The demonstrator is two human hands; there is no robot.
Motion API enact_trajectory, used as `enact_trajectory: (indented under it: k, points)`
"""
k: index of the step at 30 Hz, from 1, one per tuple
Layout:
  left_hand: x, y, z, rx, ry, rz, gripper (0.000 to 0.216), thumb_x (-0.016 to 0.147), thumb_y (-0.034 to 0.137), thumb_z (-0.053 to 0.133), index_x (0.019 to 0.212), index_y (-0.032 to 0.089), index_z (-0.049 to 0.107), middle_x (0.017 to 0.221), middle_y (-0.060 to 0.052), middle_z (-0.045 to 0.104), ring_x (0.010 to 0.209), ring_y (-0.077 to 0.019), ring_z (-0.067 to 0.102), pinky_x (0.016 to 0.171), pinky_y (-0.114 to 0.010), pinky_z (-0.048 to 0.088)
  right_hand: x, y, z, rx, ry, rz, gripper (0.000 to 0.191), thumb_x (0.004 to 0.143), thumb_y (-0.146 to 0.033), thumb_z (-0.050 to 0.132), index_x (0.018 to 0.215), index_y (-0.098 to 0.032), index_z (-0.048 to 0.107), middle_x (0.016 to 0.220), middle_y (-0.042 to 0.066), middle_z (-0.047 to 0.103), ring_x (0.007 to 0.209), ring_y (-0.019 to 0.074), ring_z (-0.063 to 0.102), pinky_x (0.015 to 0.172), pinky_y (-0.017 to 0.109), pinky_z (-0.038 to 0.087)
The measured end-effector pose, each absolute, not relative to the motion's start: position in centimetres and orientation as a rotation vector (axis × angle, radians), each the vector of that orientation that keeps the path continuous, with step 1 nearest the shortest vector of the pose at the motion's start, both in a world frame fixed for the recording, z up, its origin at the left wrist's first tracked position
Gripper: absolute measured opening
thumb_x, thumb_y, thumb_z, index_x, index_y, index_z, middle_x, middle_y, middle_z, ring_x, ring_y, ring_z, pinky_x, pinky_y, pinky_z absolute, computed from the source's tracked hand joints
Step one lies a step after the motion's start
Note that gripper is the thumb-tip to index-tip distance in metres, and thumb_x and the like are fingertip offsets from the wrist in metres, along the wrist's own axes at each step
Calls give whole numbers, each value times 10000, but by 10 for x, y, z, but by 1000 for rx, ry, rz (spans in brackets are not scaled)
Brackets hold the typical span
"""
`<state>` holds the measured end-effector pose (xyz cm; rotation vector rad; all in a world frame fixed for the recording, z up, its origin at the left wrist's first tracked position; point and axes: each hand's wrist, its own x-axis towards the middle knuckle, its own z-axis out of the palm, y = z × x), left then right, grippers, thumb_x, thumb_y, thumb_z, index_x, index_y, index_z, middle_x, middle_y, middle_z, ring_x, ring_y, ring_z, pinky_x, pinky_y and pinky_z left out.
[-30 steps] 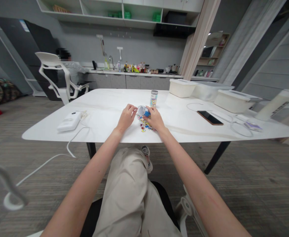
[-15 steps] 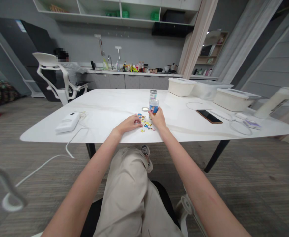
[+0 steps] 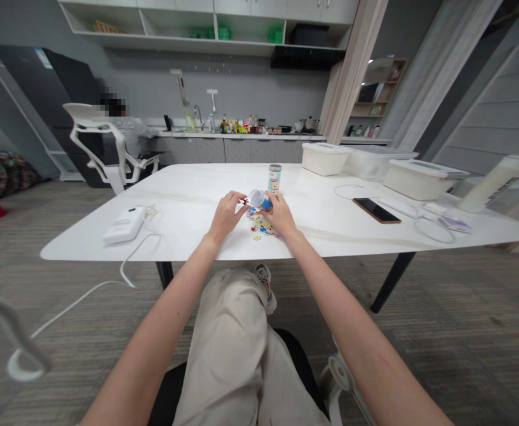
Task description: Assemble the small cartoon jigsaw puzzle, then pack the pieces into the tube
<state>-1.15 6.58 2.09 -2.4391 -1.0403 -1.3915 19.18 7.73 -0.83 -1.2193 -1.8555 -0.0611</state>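
Note:
My right hand [image 3: 279, 216] grips a small clear jar with a blue label [image 3: 258, 200], tilted on its side with its open mouth toward my left hand. My left hand [image 3: 226, 214] is raised beside that mouth, its fingertips pinched on something small I cannot make out. Under both hands lies a small heap of colourful puzzle pieces [image 3: 260, 228] on the white table [image 3: 188, 201]. A second jar with a lid [image 3: 274, 177] stands upright just behind.
A white box with a cable [image 3: 123, 225] lies at the left. A black phone [image 3: 377, 210], white cables and lidded white bins [image 3: 325, 158] occupy the right side. A person sits in a white chair [image 3: 94, 139] at the far left, near the kitchen counter.
The jar stood upright in my right hand half a second ago; now it is tilted toward my left hand, which has lifted off the pieces to the jar's mouth.

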Motion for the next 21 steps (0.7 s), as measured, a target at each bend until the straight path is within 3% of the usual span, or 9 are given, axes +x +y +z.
enact_trajectory:
  k: [9, 14, 18, 21]
  points:
    - [-12, 64, 22, -2543, -1100, -1261, 212, 876, 206, 632, 1081, 222, 580, 1111, -77, 674, 1075, -236, 589, 928, -386, 426, 187, 70, -4, -1193, -1941, -114, 574, 813, -267, 673, 1357, -189, 507, 1176, 129, 549, 1085, 281, 557, 982, 440, 467]
    - [-11, 66, 18, -2551, -1076, -1317, 133, 879, 293, 613, 945, 180, 590, 937, -72, 634, 896, -204, 586, 825, -341, 457, 192, 77, -10, -1302, -1687, -49, 575, 831, -329, 649, 1345, -148, 466, 1212, 164, 556, 1134, 299, 543, 997, 462, 448]
    - [-11, 65, 13, -2837, -981, -1052, 131, 844, 300, 601, 793, 179, 606, 821, -44, 609, 782, -177, 572, 771, -313, 463, 198, 84, -14, -1368, -1434, 23, 546, 851, -389, 615, 1293, -114, 448, 1218, 194, 567, 1127, 298, 550, 992, 469, 441]
    - [-11, 62, 11, -3003, -900, -869, 129, 804, 304, 610, 803, 176, 631, 857, -57, 625, 807, -187, 585, 782, -314, 474, 199, 87, -14, -1326, -1423, 11, 545, 854, -421, 606, 1280, -125, 438, 1242, 200, 562, 1130, 292, 551, 995, 461, 436]
